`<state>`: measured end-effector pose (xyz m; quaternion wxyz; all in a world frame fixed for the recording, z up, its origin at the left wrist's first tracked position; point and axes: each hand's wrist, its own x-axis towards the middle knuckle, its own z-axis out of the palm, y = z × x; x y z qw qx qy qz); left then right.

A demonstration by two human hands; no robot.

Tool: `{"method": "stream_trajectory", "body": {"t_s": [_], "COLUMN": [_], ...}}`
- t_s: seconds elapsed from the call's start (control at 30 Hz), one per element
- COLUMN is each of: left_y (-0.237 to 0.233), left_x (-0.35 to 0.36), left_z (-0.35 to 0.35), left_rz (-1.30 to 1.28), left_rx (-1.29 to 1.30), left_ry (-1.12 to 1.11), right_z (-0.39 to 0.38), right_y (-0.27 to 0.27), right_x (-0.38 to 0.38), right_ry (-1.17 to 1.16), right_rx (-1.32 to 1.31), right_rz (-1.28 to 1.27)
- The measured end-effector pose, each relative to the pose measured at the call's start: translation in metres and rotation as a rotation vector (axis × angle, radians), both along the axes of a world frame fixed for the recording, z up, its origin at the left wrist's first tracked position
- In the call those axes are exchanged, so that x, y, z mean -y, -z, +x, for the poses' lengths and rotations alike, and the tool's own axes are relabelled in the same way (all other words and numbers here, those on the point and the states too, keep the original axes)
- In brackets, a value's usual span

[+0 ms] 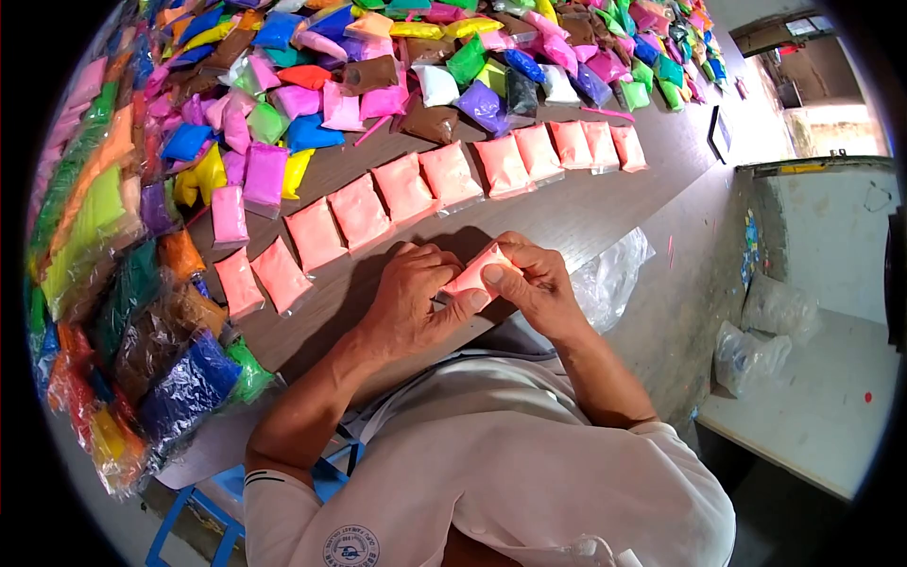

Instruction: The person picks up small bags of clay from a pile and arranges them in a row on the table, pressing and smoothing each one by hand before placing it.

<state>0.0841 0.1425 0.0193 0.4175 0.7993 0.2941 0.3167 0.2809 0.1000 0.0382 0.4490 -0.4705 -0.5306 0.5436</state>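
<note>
Between my two hands is a small clear packet of salmon-pink clay (484, 268), held just above the near edge of the table. My left hand (412, 295) grips its left end, thumb on top and fingers curled behind. My right hand (535, 282) pinches the other end, its thumb pressing on the packet's face. Beyond my hands, several like salmon-pink packets (403, 187) lie in a curved row on the dark table (350, 288). Two smaller ones (281, 271) lie at the row's left end.
A large heap of multicoloured packets (482, 106) covers the table's far side. Bigger plastic-wrapped packets (189, 378) pile up at the left. A clear plastic bag (612, 279) lies right of my hands. Farther right stands a white-surfaced unit (822, 378) with crumpled plastic bags (751, 357).
</note>
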Motion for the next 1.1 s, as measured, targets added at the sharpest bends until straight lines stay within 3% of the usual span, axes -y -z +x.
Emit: {"method": "stream_trajectory", "body": {"t_s": [0.43,1.1], "left_y": [0.002,-0.001], "left_x": [0.001,0.004], "left_z": [0.001,0.002], "left_rz": [0.081,0.129], "left_rx": [-0.089,-0.143], "left_ry": [0.011,-0.001], "right_z": [-0.013,-0.014], "right_y": [0.003,0.006], "right_x": [0.001,0.001], "right_ry": [0.165,0.202], "right_rx": [-0.057,-0.056], "right_rz": [-0.104,-0.103]}}
